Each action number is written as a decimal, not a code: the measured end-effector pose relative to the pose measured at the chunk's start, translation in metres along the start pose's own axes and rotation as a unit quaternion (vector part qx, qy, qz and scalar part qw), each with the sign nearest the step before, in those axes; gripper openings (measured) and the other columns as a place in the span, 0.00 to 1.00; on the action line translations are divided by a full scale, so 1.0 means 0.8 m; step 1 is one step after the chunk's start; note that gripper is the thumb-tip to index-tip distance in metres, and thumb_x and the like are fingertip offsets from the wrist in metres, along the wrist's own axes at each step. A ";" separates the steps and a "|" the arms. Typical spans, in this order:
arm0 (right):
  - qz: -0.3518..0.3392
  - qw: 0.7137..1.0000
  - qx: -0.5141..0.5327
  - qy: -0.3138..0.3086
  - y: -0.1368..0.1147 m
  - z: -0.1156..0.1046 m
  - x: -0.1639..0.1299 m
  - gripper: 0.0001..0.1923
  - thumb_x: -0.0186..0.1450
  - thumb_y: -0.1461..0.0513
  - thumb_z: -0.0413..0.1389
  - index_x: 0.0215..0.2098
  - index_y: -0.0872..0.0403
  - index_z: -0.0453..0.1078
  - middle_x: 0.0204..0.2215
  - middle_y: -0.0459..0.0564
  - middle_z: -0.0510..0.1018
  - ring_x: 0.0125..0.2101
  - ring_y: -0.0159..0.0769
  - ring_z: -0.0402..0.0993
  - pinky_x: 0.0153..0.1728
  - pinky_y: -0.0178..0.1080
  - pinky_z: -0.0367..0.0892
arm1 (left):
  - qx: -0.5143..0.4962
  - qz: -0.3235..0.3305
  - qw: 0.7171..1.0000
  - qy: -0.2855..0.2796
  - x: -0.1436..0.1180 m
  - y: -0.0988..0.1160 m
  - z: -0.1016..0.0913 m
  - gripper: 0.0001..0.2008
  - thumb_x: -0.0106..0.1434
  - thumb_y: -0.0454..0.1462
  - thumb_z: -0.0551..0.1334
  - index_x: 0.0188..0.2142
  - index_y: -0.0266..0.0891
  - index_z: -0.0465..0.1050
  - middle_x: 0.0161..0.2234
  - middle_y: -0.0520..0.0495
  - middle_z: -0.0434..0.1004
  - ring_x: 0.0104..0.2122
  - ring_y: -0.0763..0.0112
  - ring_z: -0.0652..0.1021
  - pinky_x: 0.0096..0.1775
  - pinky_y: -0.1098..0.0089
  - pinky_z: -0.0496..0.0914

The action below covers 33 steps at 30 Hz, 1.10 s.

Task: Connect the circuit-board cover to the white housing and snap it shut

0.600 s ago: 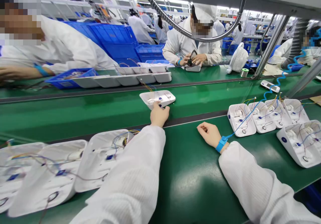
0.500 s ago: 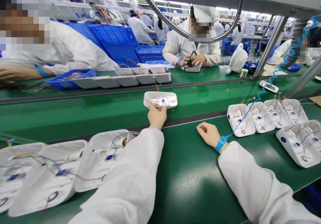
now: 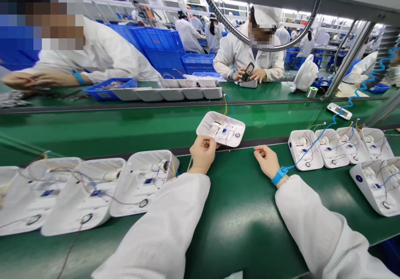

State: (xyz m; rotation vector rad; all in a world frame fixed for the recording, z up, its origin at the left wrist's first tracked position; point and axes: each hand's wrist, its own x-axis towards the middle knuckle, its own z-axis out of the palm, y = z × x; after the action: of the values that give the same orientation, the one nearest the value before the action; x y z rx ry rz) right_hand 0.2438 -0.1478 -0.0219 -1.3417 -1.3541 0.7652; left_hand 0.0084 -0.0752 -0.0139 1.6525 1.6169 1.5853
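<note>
A white plastic housing [image 3: 204,122] with coloured wires, a small blue board and a round black-rimmed part inside is pinched at its near left edge by my left hand [image 3: 203,153]. It is tilted over the dark strip between the green belt and the bench. To the right, my right hand [image 3: 267,161] hovers low at the bench edge with fingers curled together and nothing visible in them. A blue wrist strap [image 3: 279,175] with a coiled cord circles that wrist. Left of my left arm stand several similar wired housings [image 3: 145,191].
More wired housings [image 3: 305,149] stand in a row on the right, with others [image 3: 379,187] nearer. Across the green belt [image 3: 150,126], a co-worker [image 3: 246,51] handles a dark part; another person's sleeve [image 3: 118,56] reaches in at left. A metal hose [image 3: 231,37] hangs overhead.
My left hand has drawn the housing off the belt, nearer and tilted towards me. My right hand has hardly moved. The view has shifted slightly.
</note>
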 end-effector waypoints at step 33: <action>-0.078 0.965 -0.173 -0.179 -0.021 -0.013 -0.013 0.10 0.64 0.57 0.53 0.31 0.52 0.74 0.27 0.46 0.79 0.27 0.34 0.72 0.30 0.37 0.64 | -0.154 -0.003 0.833 -0.531 -0.117 0.090 -0.041 0.16 0.58 0.47 0.67 0.28 0.38 0.67 0.27 0.55 0.67 0.26 0.76 0.66 0.30 0.72 0.62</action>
State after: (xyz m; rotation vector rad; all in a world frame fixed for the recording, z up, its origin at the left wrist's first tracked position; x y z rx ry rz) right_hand 0.2467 -0.1632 -0.0056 -1.3832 -1.9279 0.7086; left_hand 0.0403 -0.1904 0.0133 1.7932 0.7171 0.5797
